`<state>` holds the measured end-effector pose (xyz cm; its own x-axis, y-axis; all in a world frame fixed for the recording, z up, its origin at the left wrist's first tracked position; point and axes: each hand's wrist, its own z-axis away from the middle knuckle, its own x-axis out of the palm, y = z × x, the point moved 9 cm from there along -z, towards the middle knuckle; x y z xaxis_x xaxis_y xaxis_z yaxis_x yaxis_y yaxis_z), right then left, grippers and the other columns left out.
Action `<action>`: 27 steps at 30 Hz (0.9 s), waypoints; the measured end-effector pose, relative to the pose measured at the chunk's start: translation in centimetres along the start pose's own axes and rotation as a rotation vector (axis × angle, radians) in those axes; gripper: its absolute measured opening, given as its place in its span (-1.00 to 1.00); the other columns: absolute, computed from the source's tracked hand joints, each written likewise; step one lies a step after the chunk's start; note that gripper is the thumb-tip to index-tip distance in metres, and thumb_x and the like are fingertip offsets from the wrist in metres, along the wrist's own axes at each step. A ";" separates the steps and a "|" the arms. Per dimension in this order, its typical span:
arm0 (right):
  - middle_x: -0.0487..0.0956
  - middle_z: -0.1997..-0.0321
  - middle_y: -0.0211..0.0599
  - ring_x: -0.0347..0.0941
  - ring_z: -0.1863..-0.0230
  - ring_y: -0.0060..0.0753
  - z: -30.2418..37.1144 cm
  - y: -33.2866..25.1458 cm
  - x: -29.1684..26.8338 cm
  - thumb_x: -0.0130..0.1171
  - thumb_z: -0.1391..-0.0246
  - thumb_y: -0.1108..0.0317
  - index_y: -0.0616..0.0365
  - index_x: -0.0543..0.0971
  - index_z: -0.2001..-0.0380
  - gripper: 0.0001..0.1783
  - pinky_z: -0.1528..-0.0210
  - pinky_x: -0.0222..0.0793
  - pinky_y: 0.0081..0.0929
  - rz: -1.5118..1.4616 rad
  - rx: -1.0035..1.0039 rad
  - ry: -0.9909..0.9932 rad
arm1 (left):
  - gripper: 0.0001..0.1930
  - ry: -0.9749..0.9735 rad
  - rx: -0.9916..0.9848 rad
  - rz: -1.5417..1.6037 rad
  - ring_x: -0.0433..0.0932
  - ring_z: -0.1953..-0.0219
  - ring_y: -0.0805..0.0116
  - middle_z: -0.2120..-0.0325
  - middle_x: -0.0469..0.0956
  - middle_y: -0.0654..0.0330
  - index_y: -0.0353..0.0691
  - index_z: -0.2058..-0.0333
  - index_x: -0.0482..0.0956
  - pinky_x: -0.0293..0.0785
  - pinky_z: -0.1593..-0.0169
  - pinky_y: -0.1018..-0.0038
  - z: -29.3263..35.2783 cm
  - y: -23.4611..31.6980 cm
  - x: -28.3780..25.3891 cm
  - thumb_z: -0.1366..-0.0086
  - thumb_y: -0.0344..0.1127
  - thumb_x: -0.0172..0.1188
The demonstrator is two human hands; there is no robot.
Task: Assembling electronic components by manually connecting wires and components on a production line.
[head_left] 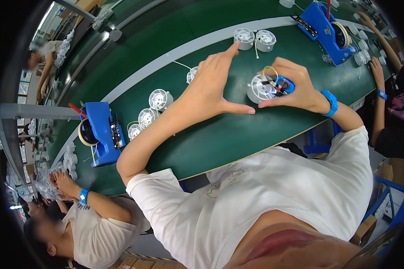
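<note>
My left hand (213, 87) reaches over the green table with its fingers stretched out and the thumb spread wide, nothing in it. To its right, my right hand (298, 87) curls around a small blue piece (286, 84) with black and red parts, whose kind I cannot make out. The blue piece lies against a white round fan-like housing (257, 89) with spokes, and a thin yellowish wire loops above it. Beyond my left fingertips stand two similar white housings (243, 38), one trailing a short wire. Another white housing (191, 75) is partly hidden behind my left hand.
Several white housings (160, 99) line the table left of my forearm. Blue tape dispensers stand at the left (104, 134) and far right (330, 33). A pale rail (141, 81) borders the green table (202, 148). Co-workers sit at both sides, one person's hand (378, 71) near the right dispenser.
</note>
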<state>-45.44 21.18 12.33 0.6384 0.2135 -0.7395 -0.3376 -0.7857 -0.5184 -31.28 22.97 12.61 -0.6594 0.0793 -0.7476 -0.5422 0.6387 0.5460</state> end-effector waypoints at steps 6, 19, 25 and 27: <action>0.43 0.42 -0.34 0.35 0.41 -0.44 -1.2 0.1 -0.4 0.61 0.46 0.15 0.21 0.62 0.22 -0.36 0.39 0.25 -0.53 -0.116 -0.002 0.048 | 0.04 -0.109 -0.023 0.142 0.38 -0.06 0.00 0.08 0.48 -0.02 -0.22 -0.24 0.16 0.16 -0.19 0.12 -1.5 0.1 2.6 0.18 0.00 0.52; 0.43 0.55 -0.37 0.38 0.51 -0.53 0.6 5.0 0.8 0.54 0.36 -0.09 0.30 0.64 0.48 -0.39 0.51 0.23 -0.60 -1.193 0.511 -0.202 | -0.44 0.128 -0.279 0.259 0.47 0.07 0.18 0.22 0.58 0.16 -0.18 0.18 0.64 0.30 -0.09 0.27 -2.5 -4.0 -2.2 0.23 -0.10 0.53; 0.45 0.56 -0.33 0.36 0.59 -0.50 -0.1 3.4 0.9 0.57 0.38 -0.04 0.25 0.64 0.63 -0.47 0.58 0.20 -0.58 -1.128 0.130 -0.269 | -0.44 0.057 -0.072 -0.165 0.47 0.08 0.17 0.22 0.59 0.14 -0.13 0.18 0.66 0.35 -0.06 0.30 -4.2 -2.4 -3.4 0.24 -0.09 0.54; 0.46 0.56 -0.33 0.36 0.57 -0.48 0.4 1.9 0.8 0.58 0.38 0.02 0.23 0.65 0.63 -0.53 0.55 0.22 -0.57 -1.248 -0.065 -0.467 | -0.45 0.021 -0.024 -0.165 0.46 0.08 0.19 0.23 0.58 0.14 -0.11 0.19 0.67 0.36 -0.02 0.32 -5.1 -2.2 -2.8 0.24 -0.07 0.54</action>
<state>-45.88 20.08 10.55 0.1937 0.9725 0.1293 0.3371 0.0578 -0.9397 -30.90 17.43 15.47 -0.5709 -0.0409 -0.8200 -0.6560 0.6232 0.4256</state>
